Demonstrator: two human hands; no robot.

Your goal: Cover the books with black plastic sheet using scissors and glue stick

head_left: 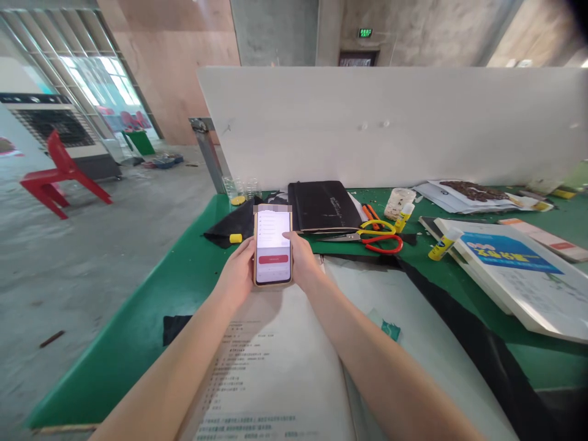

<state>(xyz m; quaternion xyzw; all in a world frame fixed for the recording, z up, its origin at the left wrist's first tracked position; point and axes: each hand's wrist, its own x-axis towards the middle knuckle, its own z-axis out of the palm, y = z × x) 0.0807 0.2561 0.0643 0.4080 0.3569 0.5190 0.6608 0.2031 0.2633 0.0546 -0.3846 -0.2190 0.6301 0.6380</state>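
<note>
Open printed pages spread nearest the camera, beneath two bare forearms. The person's left hand is curled part-closed along the left edge of a phone, and the right hand grips its right edge, thumb over the lit screen. The phone is held at the far end of the pages, screen facing the camera. Beyond it, on the green surface, lies a black notebook; to the right are scissors with yellow and red handles.
</note>
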